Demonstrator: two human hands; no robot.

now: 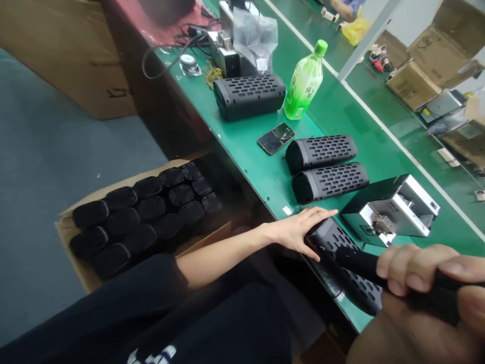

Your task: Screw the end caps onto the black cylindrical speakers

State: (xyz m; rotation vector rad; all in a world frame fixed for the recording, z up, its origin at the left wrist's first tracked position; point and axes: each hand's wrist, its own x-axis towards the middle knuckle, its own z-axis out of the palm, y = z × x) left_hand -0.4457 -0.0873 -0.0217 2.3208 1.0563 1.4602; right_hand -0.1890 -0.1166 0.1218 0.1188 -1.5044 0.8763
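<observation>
A green tea bottle [305,81] stands at upper centre of the green workbench [341,116], beside a large black speaker [248,96]. A smartphone [276,138] lies below it, near two smaller black speakers [326,167] lying side by side. At lower left, a cardboard box [71,242] holds rows of black speakers.
</observation>
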